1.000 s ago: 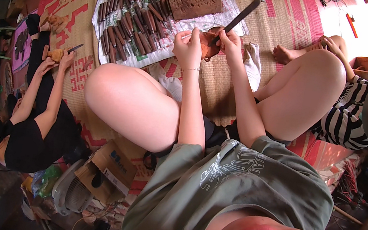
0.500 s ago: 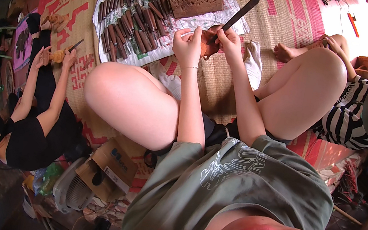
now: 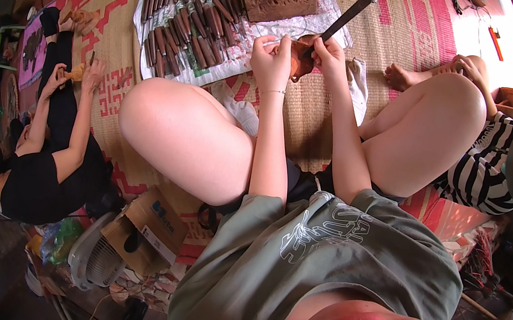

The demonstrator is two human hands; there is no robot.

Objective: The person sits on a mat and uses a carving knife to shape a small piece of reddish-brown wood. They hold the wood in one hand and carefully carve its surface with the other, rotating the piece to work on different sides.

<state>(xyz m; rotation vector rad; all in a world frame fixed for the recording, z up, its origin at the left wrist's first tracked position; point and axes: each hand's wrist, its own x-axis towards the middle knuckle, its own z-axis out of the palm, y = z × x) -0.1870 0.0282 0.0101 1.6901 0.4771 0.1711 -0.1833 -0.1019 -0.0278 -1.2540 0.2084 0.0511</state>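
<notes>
My left hand (image 3: 272, 61) is closed on a reddish-brown, carved-looking piece (image 3: 299, 64), thumb and fingers pinching its left side. In my right hand (image 3: 329, 55) I grip a long, flat, dark bar like a file (image 3: 349, 19). Its far end points up and to the right, while its lower end meets the brown piece. My fingers hide where the two touch. Just beyond my hands, many short dark-brown rods (image 3: 192, 17) lie in rows on a white printed sheet (image 3: 239, 62). A brown brick-like block (image 3: 279, 1) rests beside them.
A woven red-and-tan mat (image 3: 388, 19) spreads under my bent legs. On the left a person in black (image 3: 42, 185) works with a yellowish piece. Someone in a striped top (image 3: 483, 161) sits at the right. A cardboard box (image 3: 150, 230) and a grey fan (image 3: 94, 255) stand at lower left.
The view has shifted slightly. My hands still hold the brown piece and the dark bar, whose far end sits a little farther right. The left-hand person's hands have moved.
</notes>
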